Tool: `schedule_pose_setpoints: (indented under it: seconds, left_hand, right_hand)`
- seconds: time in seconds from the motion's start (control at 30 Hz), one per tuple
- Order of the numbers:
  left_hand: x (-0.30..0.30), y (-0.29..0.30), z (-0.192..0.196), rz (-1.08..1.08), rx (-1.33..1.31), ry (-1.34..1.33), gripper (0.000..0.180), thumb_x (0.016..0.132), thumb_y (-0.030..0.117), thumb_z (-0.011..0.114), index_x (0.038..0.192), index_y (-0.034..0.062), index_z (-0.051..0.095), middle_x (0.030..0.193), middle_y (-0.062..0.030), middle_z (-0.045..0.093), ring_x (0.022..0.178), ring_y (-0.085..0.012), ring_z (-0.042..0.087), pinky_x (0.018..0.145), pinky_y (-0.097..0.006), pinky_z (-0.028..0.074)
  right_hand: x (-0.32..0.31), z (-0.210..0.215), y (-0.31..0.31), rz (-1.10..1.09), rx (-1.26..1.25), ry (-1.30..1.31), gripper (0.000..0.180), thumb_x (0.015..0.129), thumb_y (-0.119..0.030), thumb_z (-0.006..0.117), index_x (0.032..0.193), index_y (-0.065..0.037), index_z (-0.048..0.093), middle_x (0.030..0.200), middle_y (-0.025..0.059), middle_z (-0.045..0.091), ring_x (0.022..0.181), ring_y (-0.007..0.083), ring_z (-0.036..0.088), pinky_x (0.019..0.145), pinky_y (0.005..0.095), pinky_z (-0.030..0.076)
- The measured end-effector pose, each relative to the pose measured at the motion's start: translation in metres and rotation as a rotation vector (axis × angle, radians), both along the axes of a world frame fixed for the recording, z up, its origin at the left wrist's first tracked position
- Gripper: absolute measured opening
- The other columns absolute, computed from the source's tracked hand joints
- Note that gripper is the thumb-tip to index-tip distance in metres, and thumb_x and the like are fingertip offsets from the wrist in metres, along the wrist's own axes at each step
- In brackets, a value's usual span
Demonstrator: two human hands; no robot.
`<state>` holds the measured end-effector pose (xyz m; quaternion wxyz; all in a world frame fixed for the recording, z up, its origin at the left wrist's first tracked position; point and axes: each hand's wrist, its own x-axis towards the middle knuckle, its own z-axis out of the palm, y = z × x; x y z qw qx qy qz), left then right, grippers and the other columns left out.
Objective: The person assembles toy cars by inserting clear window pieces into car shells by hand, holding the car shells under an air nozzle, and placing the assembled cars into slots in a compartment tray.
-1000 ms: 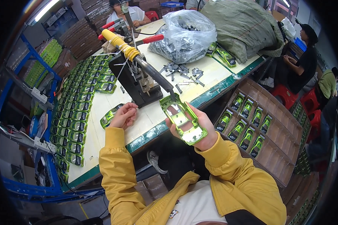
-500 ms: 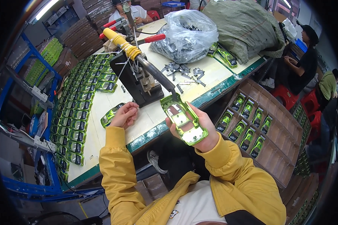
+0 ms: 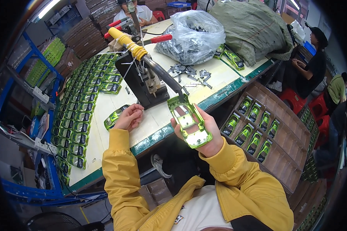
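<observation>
A single head-worn fisheye view looks steeply down from above the person's chest, facing forward across the long pale worktop with green edging (image 3: 104, 115). The yellow-sleeved forearms enter from the lower edge; the left hand (image 3: 129, 117) and right hand (image 3: 204, 131) sit close to the lens, near frame centre. Straight edges curve toward the dark circular rim. The far end of the worktop and seated people occupy the upper edge, well away from the lens. No second view is present.
</observation>
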<state>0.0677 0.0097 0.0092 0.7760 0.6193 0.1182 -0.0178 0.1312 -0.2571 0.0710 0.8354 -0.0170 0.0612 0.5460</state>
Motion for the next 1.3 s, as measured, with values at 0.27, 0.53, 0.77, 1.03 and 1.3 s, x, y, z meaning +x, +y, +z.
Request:
schedule_pose_setpoints:
  seconds: [0.27, 0.53, 0.77, 1.03, 1.3]
  left_hand:
    - [0.000, -0.001, 0.000, -0.004, -0.001, -0.013, 0.013, 0.083, 0.007, 0.048, 0.095, 0.0036, 0.046, 0.069, 0.0009, 0.041, 0.055, -0.0046, 0.038, 0.039, -0.014, 0.027]
    - [-0.005, -0.007, 0.009, 0.051, 0.052, -0.028, 0.013, 0.083, 0.009, 0.048, 0.094, 0.0037, 0.046, 0.068, 0.0009, 0.041, 0.055, -0.0051, 0.039, 0.038, -0.015, 0.028]
    - [0.013, 0.050, 0.015, 0.459, 0.663, -0.245, 0.016, 0.081, 0.011, 0.050, 0.095, 0.0021, 0.051, 0.082, -0.0035, 0.054, 0.072, -0.0109, 0.053, 0.059, -0.021, 0.043]
    - [0.017, 0.240, -0.036, 0.366, 1.635, 0.038, 0.056, 0.066, -0.006, 0.049, 0.119, 0.0024, 0.037, 0.118, -0.0152, 0.043, 0.111, -0.0276, 0.040, 0.094, -0.032, 0.029]
    - [0.054, 0.239, -0.039, 0.305, 1.837, 0.312, 0.068, 0.067, 0.005, 0.054, 0.128, 0.0119, 0.026, 0.132, -0.0059, 0.029, 0.122, -0.0233, 0.027, 0.092, -0.050, 0.026]
  right_hand:
    - [0.003, -0.007, 0.003, -0.012, 0.009, -0.029, 0.033, 0.088, -0.028, 0.035, 0.102, -0.003, 0.050, 0.097, 0.0132, 0.052, 0.088, 0.0275, 0.049, 0.070, 0.0355, 0.046]
    - [0.003, -0.008, 0.002, 0.008, 0.044, -0.055, 0.033, 0.088, -0.029, 0.037, 0.103, -0.003, 0.051, 0.100, 0.0117, 0.053, 0.092, 0.0268, 0.047, 0.072, 0.0353, 0.045]
    - [0.017, -0.031, -0.022, -0.010, -0.062, -0.091, 0.034, 0.088, -0.030, 0.034, 0.100, -0.001, 0.049, 0.089, 0.0165, 0.054, 0.078, 0.0278, 0.055, 0.068, 0.0372, 0.048]
    - [0.050, -0.091, -0.152, -0.534, -0.762, -0.394, 0.048, 0.080, -0.017, 0.045, 0.125, -0.014, 0.030, 0.100, 0.0100, 0.049, 0.075, 0.0211, 0.056, 0.058, 0.0379, 0.051]
    - [0.052, -0.215, -0.363, -0.622, -2.583, -1.008, 0.051, 0.072, -0.017, 0.055, 0.119, -0.010, 0.039, 0.122, 0.0115, 0.036, 0.105, 0.0325, 0.042, 0.089, 0.0388, 0.035]
